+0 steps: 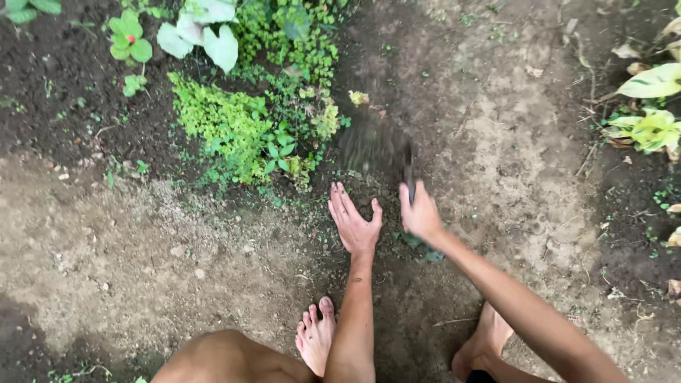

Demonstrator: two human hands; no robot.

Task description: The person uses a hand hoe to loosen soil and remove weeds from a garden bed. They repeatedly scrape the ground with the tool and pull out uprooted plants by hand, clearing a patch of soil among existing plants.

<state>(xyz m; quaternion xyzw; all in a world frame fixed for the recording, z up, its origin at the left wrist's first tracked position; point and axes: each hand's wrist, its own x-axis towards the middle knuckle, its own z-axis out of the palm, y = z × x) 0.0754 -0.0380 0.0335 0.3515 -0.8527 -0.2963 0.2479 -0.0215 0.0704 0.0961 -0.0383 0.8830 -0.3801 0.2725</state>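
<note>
I squat barefoot on bare ground and look down at my arms. My left hand [352, 218] lies flat on the dark soil, palm down, fingers together and pointing away from me. My right hand [420, 213] is closed around the handle of a small dark hand tool [409, 172] that stands just above it. A motion-blurred patch of dark soil [372, 144] hangs in front of the tool. The tool's blade is blurred and I cannot make out its shape. Both hands rest at the edge of a low green plant clump [234, 124].
Broad pale-green leaves [202, 32] and a small plant with a red bud [129, 39] grow at the far left. Yellow-green leafy plants [652, 106] stand at the right edge. Pale sandy ground [511, 156] runs right of my hands. My feet [317, 333] are planted near.
</note>
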